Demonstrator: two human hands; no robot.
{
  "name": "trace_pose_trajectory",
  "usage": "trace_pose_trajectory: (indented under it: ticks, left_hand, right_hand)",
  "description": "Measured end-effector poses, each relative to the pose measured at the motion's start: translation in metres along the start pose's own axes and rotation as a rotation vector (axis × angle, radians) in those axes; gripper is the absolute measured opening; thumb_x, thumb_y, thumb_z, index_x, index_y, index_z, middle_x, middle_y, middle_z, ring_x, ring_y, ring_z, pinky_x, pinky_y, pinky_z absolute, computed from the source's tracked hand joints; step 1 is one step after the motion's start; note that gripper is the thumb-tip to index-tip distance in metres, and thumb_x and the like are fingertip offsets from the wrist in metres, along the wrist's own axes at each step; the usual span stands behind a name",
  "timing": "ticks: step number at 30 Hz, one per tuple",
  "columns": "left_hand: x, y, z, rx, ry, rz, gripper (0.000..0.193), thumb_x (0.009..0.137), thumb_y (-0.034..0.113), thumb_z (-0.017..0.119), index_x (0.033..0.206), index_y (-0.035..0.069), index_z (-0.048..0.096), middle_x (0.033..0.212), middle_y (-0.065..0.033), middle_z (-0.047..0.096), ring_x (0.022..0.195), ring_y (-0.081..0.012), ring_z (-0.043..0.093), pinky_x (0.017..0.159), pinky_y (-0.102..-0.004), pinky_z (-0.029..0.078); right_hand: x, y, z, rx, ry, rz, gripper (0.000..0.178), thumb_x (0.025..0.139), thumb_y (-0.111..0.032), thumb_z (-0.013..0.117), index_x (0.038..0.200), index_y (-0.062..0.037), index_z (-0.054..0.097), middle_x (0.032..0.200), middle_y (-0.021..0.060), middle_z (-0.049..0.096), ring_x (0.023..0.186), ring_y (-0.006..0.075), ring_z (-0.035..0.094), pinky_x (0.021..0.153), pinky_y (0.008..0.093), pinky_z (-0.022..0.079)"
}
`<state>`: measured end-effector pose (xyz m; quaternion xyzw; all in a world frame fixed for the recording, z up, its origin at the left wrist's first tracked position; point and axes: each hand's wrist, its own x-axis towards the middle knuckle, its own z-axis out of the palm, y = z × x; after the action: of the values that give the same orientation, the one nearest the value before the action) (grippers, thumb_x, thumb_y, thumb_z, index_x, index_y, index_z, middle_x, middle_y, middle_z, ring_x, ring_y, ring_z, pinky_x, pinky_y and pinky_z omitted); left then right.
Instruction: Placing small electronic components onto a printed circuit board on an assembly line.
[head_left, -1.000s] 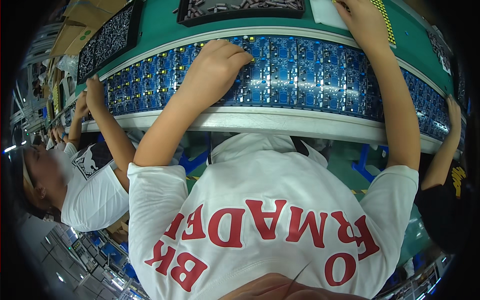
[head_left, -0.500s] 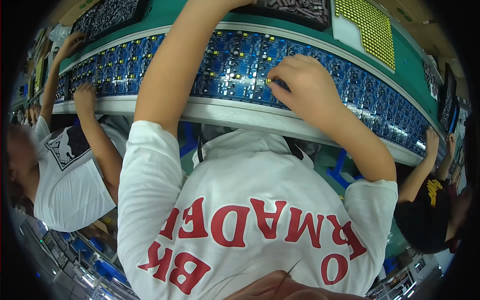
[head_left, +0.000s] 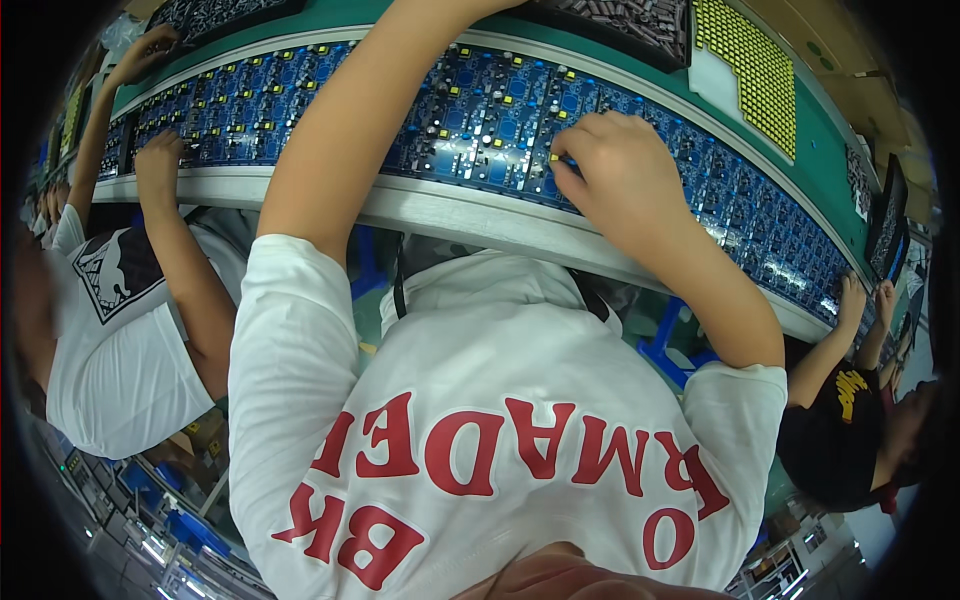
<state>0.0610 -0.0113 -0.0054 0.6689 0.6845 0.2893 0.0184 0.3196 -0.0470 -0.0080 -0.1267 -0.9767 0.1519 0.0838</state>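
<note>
My right hand [head_left: 625,170] is over a row of blue circuit boards [head_left: 490,125], its thumb and index finger pinched together. At their tips shows a small yellow-topped component [head_left: 555,157], close against a board; whether it touches the board I cannot tell. My left arm stretches up across the boards to the top edge of the view. Only a sliver of my left hand [head_left: 492,4] shows there, beside a black tray of small brownish cylindrical parts [head_left: 640,22]; its fingers are cut off. More yellow-topped components sit on the boards left of my right hand.
A pale rail [head_left: 450,205] runs along the near side of the boards. Beyond them, a green surface [head_left: 660,78] carries a sheet of yellow-topped parts [head_left: 750,75]. Co-workers' hands work at the left [head_left: 158,165] and right [head_left: 850,300]. A black tray [head_left: 215,15] lies far left.
The view has shifted slightly, so the boards and trays sit a little higher and further right. My right hand keeps its pinch at the yellow-topped component. Less of my left hand shows.
</note>
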Motion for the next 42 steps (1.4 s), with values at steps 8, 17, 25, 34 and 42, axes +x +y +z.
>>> trace_pose_trajectory:
  ticks: [8,17,25,34,42]
  left_hand:
    - [-0.026,0.028,-0.027,-0.311,0.004,-0.107,0.017,0.086,0.004,0.067,0.102,-0.003,0.068,0.087,-0.0192,0.072,0.08,-0.0295,0.071,0.074,-0.0367,0.055]
    - [-0.104,0.073,-0.063,-0.689,-0.139,-0.336,0.014,0.089,0.006,0.069,0.1,-0.003,0.071,0.091,-0.0192,0.073,0.079,-0.027,0.071,0.074,-0.0354,0.054]
    - [-0.156,0.057,-0.042,-0.442,-0.111,-0.135,0.018,0.09,0.007,0.073,0.107,0.001,0.068,0.097,-0.0076,0.071,0.09,-0.0192,0.066,0.082,-0.0321,0.052]
    - [-0.18,0.068,-0.04,-0.622,-0.113,-0.283,0.017,0.089,0.001,0.069,0.106,0.001,0.07,0.095,-0.0085,0.071,0.087,-0.0179,0.068,0.078,-0.0304,0.053]
    - [-0.19,0.062,-0.032,-0.568,-0.078,-0.215,0.018,0.09,0.0,0.069,0.107,0.002,0.076,0.1,-0.0125,0.075,0.09,-0.0225,0.072,0.078,-0.0314,0.055]
  right_hand:
    - [0.003,-0.003,-0.002,-0.025,-0.036,0.022,0.01,0.085,-0.013,0.074,0.093,-0.0063,0.074,0.092,0.0079,0.07,0.093,0.0289,0.065,0.086,0.0424,0.049]
    - [0.004,0.0,-0.004,-0.016,-0.073,-0.009,0.011,0.084,-0.013,0.075,0.092,-0.0056,0.073,0.091,0.0085,0.069,0.093,0.0294,0.065,0.086,0.0428,0.049]
    - [0.004,-0.002,-0.003,-0.016,-0.03,-0.004,0.011,0.084,-0.014,0.075,0.092,-0.0061,0.073,0.091,0.0084,0.069,0.091,0.0293,0.065,0.086,0.0424,0.049]
    - [0.0,-0.006,0.001,-0.017,0.004,0.012,0.009,0.085,-0.014,0.074,0.091,-0.0069,0.072,0.087,0.0074,0.067,0.088,0.0284,0.065,0.079,0.0422,0.049]
    - [0.002,0.008,-0.027,0.154,0.121,0.332,0.028,0.087,-0.028,0.081,0.101,-0.0059,0.072,0.1,0.0096,0.074,0.095,0.028,0.069,0.084,0.0389,0.054]
